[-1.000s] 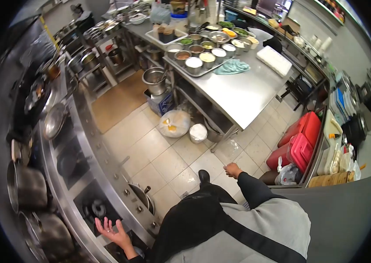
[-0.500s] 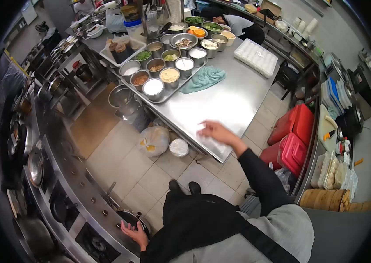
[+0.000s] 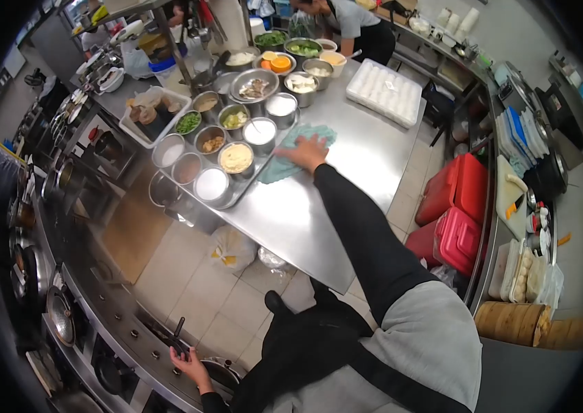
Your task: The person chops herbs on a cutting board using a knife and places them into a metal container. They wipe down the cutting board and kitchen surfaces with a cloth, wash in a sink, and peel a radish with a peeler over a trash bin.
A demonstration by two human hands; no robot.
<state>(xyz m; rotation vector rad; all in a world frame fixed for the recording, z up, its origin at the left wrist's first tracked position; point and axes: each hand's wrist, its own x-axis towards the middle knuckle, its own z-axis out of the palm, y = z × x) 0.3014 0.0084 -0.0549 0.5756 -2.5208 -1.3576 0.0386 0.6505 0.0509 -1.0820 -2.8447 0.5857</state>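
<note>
My right hand [image 3: 306,153] reaches over the steel table [image 3: 319,227] onto a crumpled teal cloth [image 3: 283,168]. Its fingers are spread on the cloth, not visibly closed around it. Left of that hand stands a tray [image 3: 240,195] of metal tubs, among them one of white powder [image 3: 213,184] and one of pale yellow food [image 3: 236,158]. Low at the left, my left hand [image 3: 193,367] is open with its fingers apart, beside the stove front [image 3: 141,339]. A dark pan [image 3: 222,375] sits close to it, partly hidden by my apron.
A white lidded egg-tray-like box [image 3: 383,93] lies on the table's far right. Red bins [image 3: 451,193] stand on the floor at the right. A tied plastic bag [image 3: 232,249] is under the table edge. Another person [image 3: 353,27] bends at the far end.
My right hand has moved forward and left from above the bare table onto the teal cloth. My body has come closer to the table. The other person has straightened somewhat.
</note>
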